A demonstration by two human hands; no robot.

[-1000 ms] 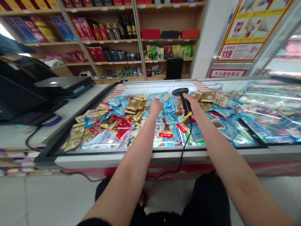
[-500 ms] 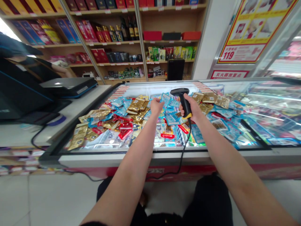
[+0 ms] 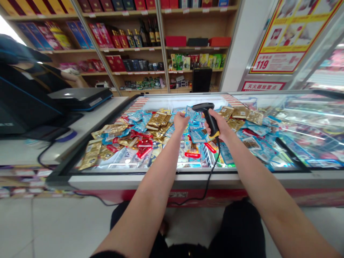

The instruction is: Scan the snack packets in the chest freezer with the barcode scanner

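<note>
My left hand (image 3: 181, 122) pinches a small blue foil packet (image 3: 191, 113) by its edge, above the heap in the chest freezer (image 3: 188, 179). My right hand (image 3: 217, 124) is wrapped around the grip of a black and yellow handheld barcode scanner (image 3: 206, 113). The scanner's head points left, close to the blue packet. Its black coiled-free cable (image 3: 211, 182) drops over the freezer's front rim. Gold, blue and red snack packets (image 3: 150, 139) lie piled under a glass top, and my forearms hide part of them.
A white counter (image 3: 80, 122) to the left carries a black till screen and a flat grey device (image 3: 80, 98). A person's arm (image 3: 70, 76) shows behind the screen. Wooden shelves (image 3: 139, 73) of boxes and bottles stand behind the freezer, with a wall poster (image 3: 279, 43) at right.
The blue packet, held in my left hand, has moved slightly right, and the scanner head has tilted left towards it. The two are now closer together.
</note>
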